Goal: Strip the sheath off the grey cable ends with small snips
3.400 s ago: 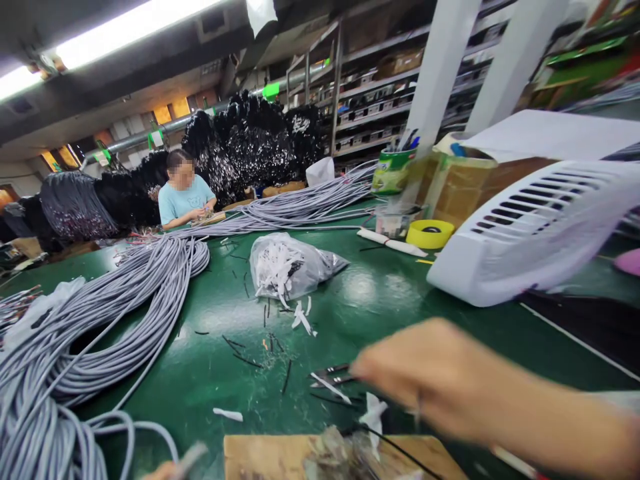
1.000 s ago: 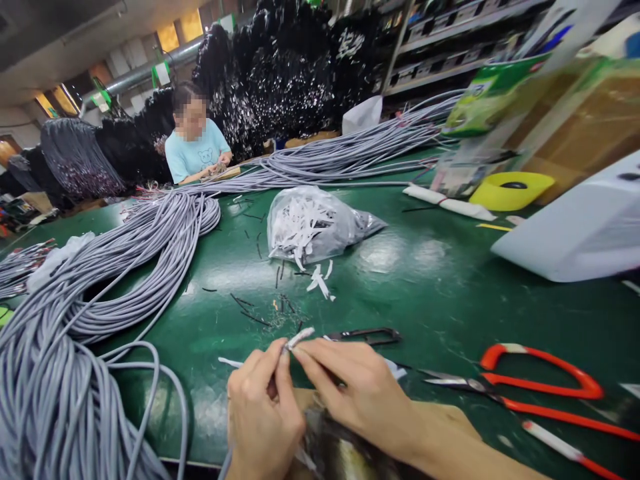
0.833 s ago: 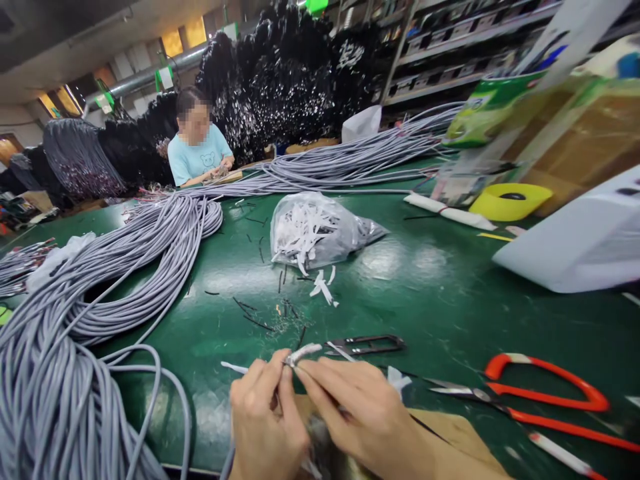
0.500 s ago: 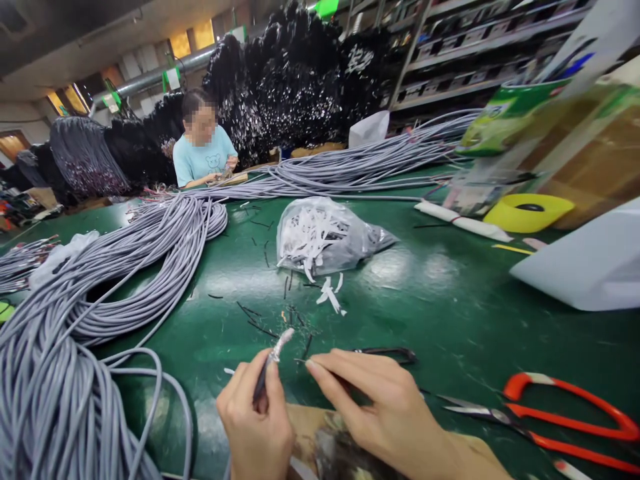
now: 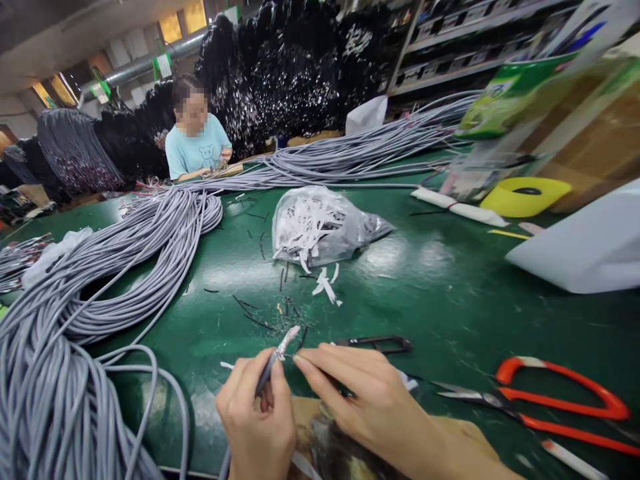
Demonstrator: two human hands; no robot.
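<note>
Two bare hands work close together at the near edge of a green table [image 5: 425, 300]. Left hand [image 5: 256, 407]: thumb and fingers clamped on a grey cable [image 5: 265, 375], its stripped, whitish tip [image 5: 290, 339] pointing up and to the right, clear of the tabletop. Right hand [image 5: 370, 393]: thumb and fingertips drawn together just beside the base of that tip, pinching a fine strand [image 5: 289, 357]; strand barely resolved. Brown board [image 5: 465, 433] lies under the hands, partly hidden.

Surroundings: black snips [image 5: 380, 344] lie just beyond the right hand; scissors with orange-red handles [image 5: 560, 387] lie to its right, blades slightly parted and pointing left. Farther off, a clear bag [image 5: 367, 230] holds white strips; more white scraps [image 5: 327, 288] lie just in front of it. Black offcuts [image 5: 255, 313] are scattered between the bag and the hands. Large grey cable coils [image 5: 150, 253] cover the left side. A co-worker [image 5: 197, 150] in a light-blue shirt sits across the table, head lowered.
</note>
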